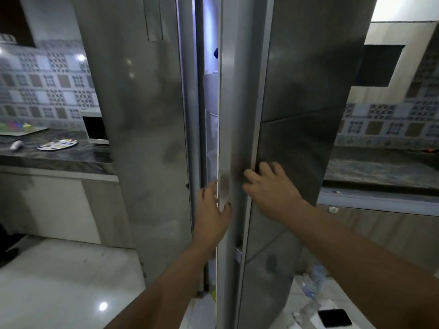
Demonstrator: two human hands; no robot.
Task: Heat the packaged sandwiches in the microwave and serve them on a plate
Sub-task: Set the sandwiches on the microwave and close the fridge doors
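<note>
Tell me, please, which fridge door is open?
The right door: ajar beside a lit gap, left hand on its edge, right hand at its handle; the left door looks shut.

Steel fridge door ajar at centre, lit inside. Left hand grips its edge; right hand hooks its handle groove. At nine o'clock, microwave and plate.
</note>
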